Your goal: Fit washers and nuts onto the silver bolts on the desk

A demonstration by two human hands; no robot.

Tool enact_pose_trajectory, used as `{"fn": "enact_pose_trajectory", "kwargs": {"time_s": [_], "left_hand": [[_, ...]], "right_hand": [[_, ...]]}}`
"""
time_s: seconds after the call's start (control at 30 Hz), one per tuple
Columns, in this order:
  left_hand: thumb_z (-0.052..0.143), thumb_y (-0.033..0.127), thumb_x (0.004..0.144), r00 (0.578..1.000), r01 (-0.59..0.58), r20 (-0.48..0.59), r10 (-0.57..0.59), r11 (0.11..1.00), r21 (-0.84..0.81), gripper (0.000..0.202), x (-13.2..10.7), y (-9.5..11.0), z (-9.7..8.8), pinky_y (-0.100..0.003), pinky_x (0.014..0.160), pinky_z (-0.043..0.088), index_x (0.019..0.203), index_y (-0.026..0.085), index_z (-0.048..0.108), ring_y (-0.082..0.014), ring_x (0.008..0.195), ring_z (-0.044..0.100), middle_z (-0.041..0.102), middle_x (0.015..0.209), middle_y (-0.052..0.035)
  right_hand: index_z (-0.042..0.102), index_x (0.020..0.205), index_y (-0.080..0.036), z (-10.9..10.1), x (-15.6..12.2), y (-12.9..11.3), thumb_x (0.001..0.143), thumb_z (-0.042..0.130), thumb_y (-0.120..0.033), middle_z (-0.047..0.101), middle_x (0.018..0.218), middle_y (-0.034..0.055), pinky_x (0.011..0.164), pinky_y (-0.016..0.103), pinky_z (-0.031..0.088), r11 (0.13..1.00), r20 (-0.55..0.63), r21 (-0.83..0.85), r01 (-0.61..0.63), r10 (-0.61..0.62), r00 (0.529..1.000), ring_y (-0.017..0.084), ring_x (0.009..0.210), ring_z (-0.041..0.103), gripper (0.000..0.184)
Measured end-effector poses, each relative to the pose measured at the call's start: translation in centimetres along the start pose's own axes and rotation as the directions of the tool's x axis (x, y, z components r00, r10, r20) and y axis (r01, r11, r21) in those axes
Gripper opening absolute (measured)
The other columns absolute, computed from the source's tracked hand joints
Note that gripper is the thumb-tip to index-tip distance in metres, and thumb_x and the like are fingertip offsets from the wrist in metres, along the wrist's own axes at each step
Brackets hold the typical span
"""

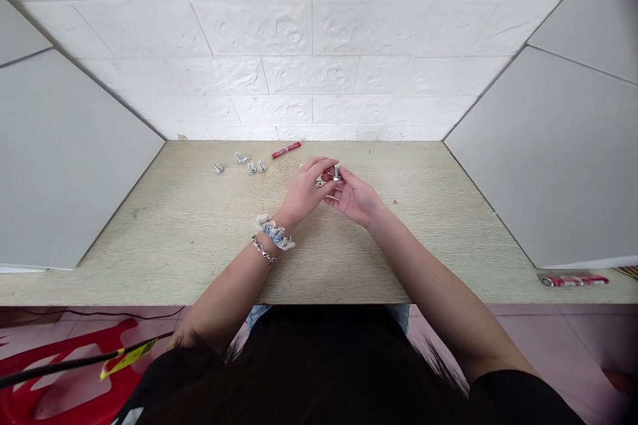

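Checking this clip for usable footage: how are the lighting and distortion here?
Head view: soft, even light, no glare on the desktop; wide-angle stretching slants the side panels; dark hair blurs along the bottom edge; the bolt looks small but sharp.

Pale wood-grain table (169,239) with small loose hardware

Four or so small metal bolts (251,168) stand and lie in a loose row toward 11 o'clock, near the far edge. A red tube (286,149) lies just beyond them at about 12 o'clock, slanted. A red-and-white packet (573,281) sits by the front edge at 4 o'clock.
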State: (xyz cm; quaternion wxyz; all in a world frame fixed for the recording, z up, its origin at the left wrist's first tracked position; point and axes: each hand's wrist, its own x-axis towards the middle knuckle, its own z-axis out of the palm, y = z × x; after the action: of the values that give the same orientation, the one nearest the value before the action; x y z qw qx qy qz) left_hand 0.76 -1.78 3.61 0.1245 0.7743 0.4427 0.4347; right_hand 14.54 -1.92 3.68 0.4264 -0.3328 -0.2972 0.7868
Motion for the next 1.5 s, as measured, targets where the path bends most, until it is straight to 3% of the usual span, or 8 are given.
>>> {"fn": "enact_pose_trajectory", "kwargs": {"time_s": [0.13, 0.27, 0.47, 0.67, 0.83, 1.13, 1.5], "left_hand": [[0.062, 0.014, 0.079, 1.000, -0.006, -0.003, 0.005, 1.000, -0.018, 0.031, 0.0, 0.2, 0.1, -0.031, 0.091, 0.049, 0.110, 0.017, 0.060, -0.0145, 0.098, 0.060, 0.063, 0.110, -0.0060], [0.062, 0.011, 0.077, 1.000, -0.011, -0.002, 0.011, 1.000, -0.006, 0.030, -0.2, 0.5, 0.1, -0.030, 0.085, 0.050, 0.106, 0.018, 0.059, -0.0136, 0.089, 0.060, 0.064, 0.098, -0.0032], [0.063, 0.015, 0.078, 1.000, -0.006, 0.024, 0.006, 1.000, 0.009, 0.026, -0.6, 0.8, -0.1, -0.029, 0.082, 0.049, 0.103, 0.018, 0.057, -0.0137, 0.087, 0.060, 0.064, 0.091, -0.0014], [0.061, 0.014, 0.078, 0.993, 0.015, 0.121, -0.015, 1.000, -0.002, 0.028, -0.7, 0.7, -0.2, -0.030, 0.085, 0.048, 0.105, 0.018, 0.058, -0.0145, 0.091, 0.059, 0.066, 0.096, -0.0018], [0.061, 0.016, 0.079, 0.991, 0.033, 0.127, -0.032, 0.999, -0.005, 0.028, -0.6, 0.3, -0.3, -0.030, 0.085, 0.048, 0.107, 0.017, 0.058, -0.0147, 0.092, 0.060, 0.066, 0.098, -0.0029], [0.059, 0.015, 0.081, 0.987, 0.016, 0.160, -0.021, 0.999, 0.031, 0.030, -0.5, -0.3, -0.6, -0.029, 0.085, 0.049, 0.111, 0.016, 0.057, -0.0133, 0.088, 0.060, 0.063, 0.098, -0.0040], [0.061, 0.017, 0.081, 0.986, 0.038, 0.163, -0.047, 0.998, 0.058, 0.032, -0.5, -0.2, -0.6, -0.028, 0.084, 0.049, 0.113, 0.016, 0.058, -0.0127, 0.086, 0.060, 0.063, 0.100, -0.0039]], "right_hand": [[0.066, 0.086, -0.024, 0.3, -0.3, -0.1, 0.085, 0.055, -0.040, 0.067, 0.090, -0.0027, 0.070, 0.024, 0.046, 0.999, -0.035, 0.034, 0.004, -0.002, 0.999, 0.009, 0.076, 0.057, 0.019], [0.065, 0.085, -0.023, 0.5, -0.7, 0.0, 0.084, 0.056, -0.036, 0.067, 0.090, -0.0029, 0.071, 0.023, 0.046, 0.998, -0.066, 0.055, 0.017, -0.014, 0.998, 0.009, 0.078, 0.058, 0.016], [0.062, 0.081, -0.021, 0.4, -0.8, 0.0, 0.079, 0.061, -0.030, 0.065, 0.083, -0.0033, 0.070, 0.022, 0.046, 0.998, -0.053, 0.055, 0.035, -0.032, 0.998, 0.008, 0.074, 0.056, 0.010], [0.062, 0.080, -0.021, 0.3, -0.6, 0.3, 0.073, 0.068, -0.025, 0.063, 0.080, -0.0044, 0.065, 0.021, 0.045, 0.999, -0.047, 0.036, 0.034, -0.032, 0.998, 0.007, 0.068, 0.053, 0.010], [0.062, 0.081, -0.020, 0.6, -0.8, 0.4, 0.083, 0.057, -0.029, 0.063, 0.077, -0.0017, 0.066, 0.022, 0.049, 0.997, -0.090, 0.070, 0.027, -0.020, 0.996, 0.008, 0.069, 0.055, 0.012], [0.065, 0.085, -0.017, 0.5, -0.5, 0.4, 0.087, 0.054, -0.024, 0.068, 0.085, 0.0032, 0.072, 0.022, 0.054, 0.998, -0.092, 0.060, -0.004, 0.010, 0.996, 0.010, 0.077, 0.062, 0.013], [0.063, 0.083, -0.018, 0.4, -0.3, 0.2, 0.094, 0.046, -0.028, 0.069, 0.082, 0.0018, 0.070, 0.021, 0.052, 0.998, -0.109, 0.048, -0.031, 0.036, 0.993, 0.009, 0.073, 0.062, 0.023]]}}
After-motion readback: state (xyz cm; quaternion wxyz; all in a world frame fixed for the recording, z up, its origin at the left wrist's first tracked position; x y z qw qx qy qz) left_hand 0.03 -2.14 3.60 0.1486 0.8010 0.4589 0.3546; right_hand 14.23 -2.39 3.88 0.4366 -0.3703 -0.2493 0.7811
